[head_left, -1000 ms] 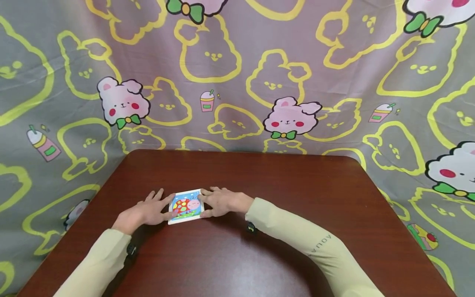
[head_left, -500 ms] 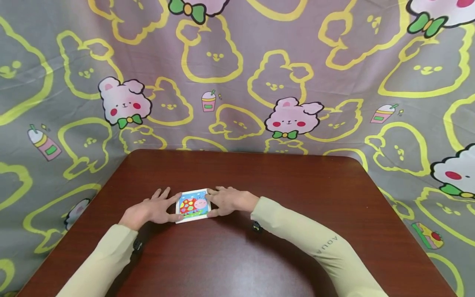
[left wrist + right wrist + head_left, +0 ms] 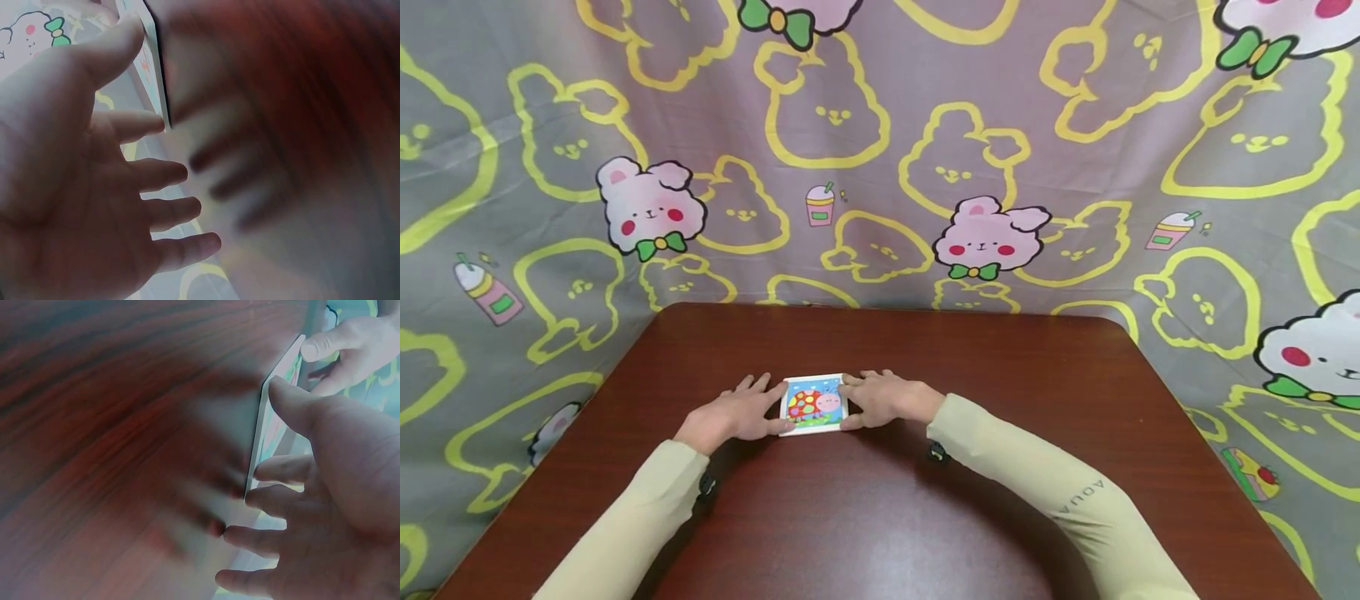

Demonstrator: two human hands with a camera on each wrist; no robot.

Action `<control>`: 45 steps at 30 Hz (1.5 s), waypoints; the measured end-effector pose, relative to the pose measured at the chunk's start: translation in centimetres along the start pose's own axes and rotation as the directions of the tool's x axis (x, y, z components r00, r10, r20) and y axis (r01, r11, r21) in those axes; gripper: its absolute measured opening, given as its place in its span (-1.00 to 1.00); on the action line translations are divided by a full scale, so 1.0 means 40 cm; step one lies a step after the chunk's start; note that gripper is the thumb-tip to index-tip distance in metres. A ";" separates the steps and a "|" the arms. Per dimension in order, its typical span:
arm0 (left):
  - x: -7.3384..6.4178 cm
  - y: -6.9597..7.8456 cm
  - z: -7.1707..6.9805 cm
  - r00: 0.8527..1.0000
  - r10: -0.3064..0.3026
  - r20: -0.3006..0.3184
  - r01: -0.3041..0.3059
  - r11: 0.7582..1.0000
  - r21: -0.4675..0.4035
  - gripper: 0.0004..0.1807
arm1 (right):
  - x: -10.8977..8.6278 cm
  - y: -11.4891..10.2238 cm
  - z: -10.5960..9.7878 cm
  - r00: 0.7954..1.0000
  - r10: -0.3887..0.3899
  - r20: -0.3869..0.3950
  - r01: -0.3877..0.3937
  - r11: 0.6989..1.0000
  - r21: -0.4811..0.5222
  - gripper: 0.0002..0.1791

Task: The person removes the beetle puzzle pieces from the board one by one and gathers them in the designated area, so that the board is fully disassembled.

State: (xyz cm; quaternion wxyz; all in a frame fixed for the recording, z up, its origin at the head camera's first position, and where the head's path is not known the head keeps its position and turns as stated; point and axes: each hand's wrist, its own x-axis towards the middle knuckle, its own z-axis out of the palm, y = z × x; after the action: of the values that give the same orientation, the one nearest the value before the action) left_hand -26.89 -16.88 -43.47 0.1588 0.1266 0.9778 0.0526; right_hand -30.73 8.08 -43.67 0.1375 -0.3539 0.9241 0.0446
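A small, flat picture board (image 3: pixel 814 403) with a white border and a red spotted ladybug lies on the brown table. My left hand (image 3: pixel 737 412) rests at its left side, thumb and index fingertip on the border and the other fingers spread. On the opposite side my right hand (image 3: pixel 883 398) touches the border with its thumb and fingertips. In the left wrist view the board (image 3: pixel 150 69) shows edge-on, thumb over its top and index fingertip at its corner. The right wrist view shows the board's thin edge (image 3: pixel 254 440) beside straight fingers; the left thumb (image 3: pixel 317 347) appears beyond.
The dark red-brown wooden table (image 3: pixel 880 508) has rounded far corners. Behind it and along its sides hangs a grey curtain (image 3: pixel 880 125) with cartoon bears and cups. Both forearms wear pale sleeves (image 3: pixel 1022 467), with a small black device under each wrist.
Both hands and the board between them have slid to the right and slightly away across the table. The board has turned a little and now lies straighter.
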 end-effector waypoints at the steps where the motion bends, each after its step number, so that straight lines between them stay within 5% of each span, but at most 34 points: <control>1: 0.003 0.006 0.000 1.000 0.009 -0.001 -0.009 1.000 -0.002 -0.08 | -0.004 0.006 0.001 1.000 0.004 0.001 -0.004 1.000 0.002 -0.15; 45: 0.126 0.193 -0.017 0.993 0.111 0.031 -0.110 0.994 -0.008 -0.15 | -0.138 0.181 0.035 0.994 0.111 0.010 -0.112 0.994 0.015 -0.14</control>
State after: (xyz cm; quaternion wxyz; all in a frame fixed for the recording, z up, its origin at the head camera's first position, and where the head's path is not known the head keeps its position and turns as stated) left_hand -29.96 -8.17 -43.22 0.1713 0.1808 0.9665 0.0626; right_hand -31.32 17.29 -43.52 0.1416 -0.3004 0.9421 0.0465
